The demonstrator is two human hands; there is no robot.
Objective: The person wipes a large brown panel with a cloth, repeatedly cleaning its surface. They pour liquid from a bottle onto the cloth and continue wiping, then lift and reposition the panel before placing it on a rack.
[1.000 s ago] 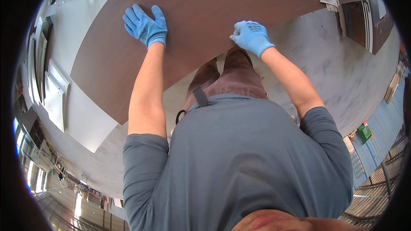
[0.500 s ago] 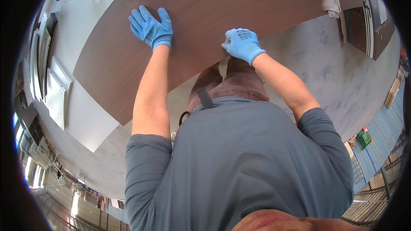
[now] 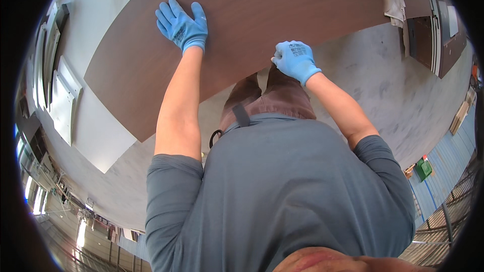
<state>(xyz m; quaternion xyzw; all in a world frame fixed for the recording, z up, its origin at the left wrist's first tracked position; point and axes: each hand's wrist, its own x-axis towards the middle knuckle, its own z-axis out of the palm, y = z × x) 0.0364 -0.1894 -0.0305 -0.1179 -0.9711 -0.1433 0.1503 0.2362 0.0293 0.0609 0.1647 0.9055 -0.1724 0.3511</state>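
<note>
A large, smooth, dark-brown flat panel (image 3: pixel 242 10) is laid over a pale grey flat surface (image 3: pixel 103 146). On the panel, the blue-gloved left hand (image 3: pixel 184 27) is rested flat, fingers spread. At the panel's near edge, the blue-gloved right hand (image 3: pixel 295 61) is held curled; whether anything is pinched cannot be told.

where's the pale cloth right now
In the head view, the pale cloth is at the upper right, on the brown panel near its edge, up and to the right of the right hand.
</note>
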